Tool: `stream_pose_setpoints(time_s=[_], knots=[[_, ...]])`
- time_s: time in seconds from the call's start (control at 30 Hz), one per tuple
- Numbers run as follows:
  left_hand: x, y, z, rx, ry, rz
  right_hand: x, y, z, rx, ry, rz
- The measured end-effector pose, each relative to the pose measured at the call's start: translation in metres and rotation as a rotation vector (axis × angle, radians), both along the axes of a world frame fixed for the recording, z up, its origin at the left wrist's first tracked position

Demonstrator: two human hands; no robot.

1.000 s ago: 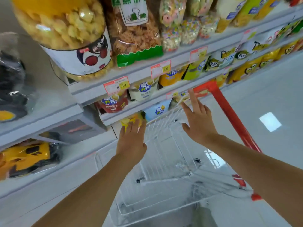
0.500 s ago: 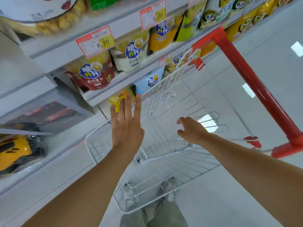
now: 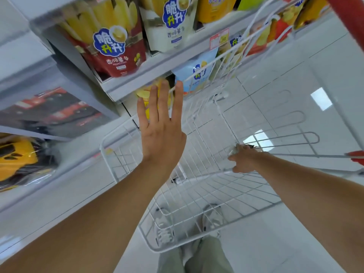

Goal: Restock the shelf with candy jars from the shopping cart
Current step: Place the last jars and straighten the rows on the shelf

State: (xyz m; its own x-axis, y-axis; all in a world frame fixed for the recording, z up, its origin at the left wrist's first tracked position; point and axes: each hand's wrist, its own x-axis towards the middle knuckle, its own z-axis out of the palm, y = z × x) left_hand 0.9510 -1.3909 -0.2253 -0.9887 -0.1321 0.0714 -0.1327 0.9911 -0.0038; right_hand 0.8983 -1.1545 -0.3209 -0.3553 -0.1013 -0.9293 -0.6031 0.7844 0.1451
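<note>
Hovering above the rim of the shopping cart point(image 3: 110, 138), the left hand point(image 3: 161, 134) has its grip apart, fingers straight, empty. The right hand point(image 3: 244, 160) sits low in the basket, fingers curled; blur hides whether its grip clamps a candy jar, and no jar shows clearly. A hurried lift could catch the wire or knock snack bags point(image 3: 118, 56) off the shelf point(image 3: 137, 80).

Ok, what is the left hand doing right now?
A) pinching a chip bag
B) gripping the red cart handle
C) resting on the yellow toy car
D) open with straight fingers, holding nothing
D: the left hand shows straight, spread fingers, empty, raised near the wire cart.
</note>
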Motion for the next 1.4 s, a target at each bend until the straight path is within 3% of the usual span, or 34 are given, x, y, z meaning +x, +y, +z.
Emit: stream_pose_setpoints(time_s=[0.13, 0.33, 0.5, 0.87, 1.23, 1.4], knots=[[-0.001, -0.002, 0.0, -0.001, 0.008, -0.009, -0.001, -0.011, -0.002, -0.119, 0.047, -0.066], [-0.001, -0.003, 0.0, -0.004, 0.018, -0.02, -0.007, -0.046, 0.0, -0.551, 0.091, -0.169], [-0.001, -0.004, -0.001, -0.007, 0.037, -0.025, -0.006, -0.054, -0.006, -0.501, 0.154, -0.2], [0.0, -0.006, 0.001, 0.03, 0.009, -0.027, -0.007, -0.056, -0.001, -0.617, 0.252, -0.436], [0.001, -0.01, 0.025, 0.072, -0.166, -0.041, -0.028, -0.06, 0.065, -1.008, 0.078, -0.74], [0.0, -0.016, 0.05, 0.114, -0.239, -0.102, -0.033, -0.055, 0.123, -1.063, -0.091, -0.896]])
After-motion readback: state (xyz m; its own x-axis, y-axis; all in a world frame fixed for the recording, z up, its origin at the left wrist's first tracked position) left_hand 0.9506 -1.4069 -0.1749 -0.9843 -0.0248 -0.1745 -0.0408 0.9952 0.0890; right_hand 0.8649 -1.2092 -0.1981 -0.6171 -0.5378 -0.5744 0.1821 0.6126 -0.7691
